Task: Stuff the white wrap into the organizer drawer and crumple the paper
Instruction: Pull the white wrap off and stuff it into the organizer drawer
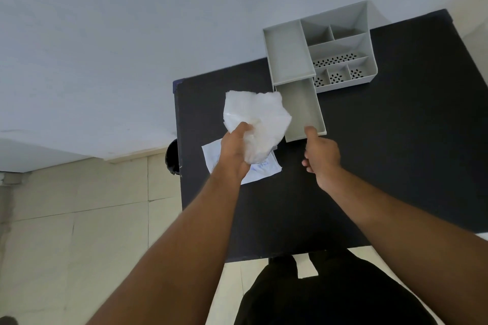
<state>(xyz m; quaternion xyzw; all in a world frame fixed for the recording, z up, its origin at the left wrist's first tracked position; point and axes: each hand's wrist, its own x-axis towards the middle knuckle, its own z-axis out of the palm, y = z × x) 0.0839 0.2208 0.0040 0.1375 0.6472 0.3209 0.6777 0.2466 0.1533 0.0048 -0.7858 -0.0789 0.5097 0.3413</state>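
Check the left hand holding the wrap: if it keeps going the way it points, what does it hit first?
Likely the pulled-out drawer. The left hand points up and slightly right with the white wrap leading, already beside the drawer's near-left wall. Height above the table is unclear, so it may pass over the rim.

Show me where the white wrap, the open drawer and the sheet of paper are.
white wrap [260,116]: head view, middle of the bunched plastic.
open drawer [301,108]: head view, its bare floor.
sheet of paper [264,170]: head view, printed corner lying on the table.

The organizer [340,42] and its drawer [303,111] look like smooth matt grey plastic. The white wrap [261,119] is crinkled, faintly glossy film; the table [396,140] is matt black.
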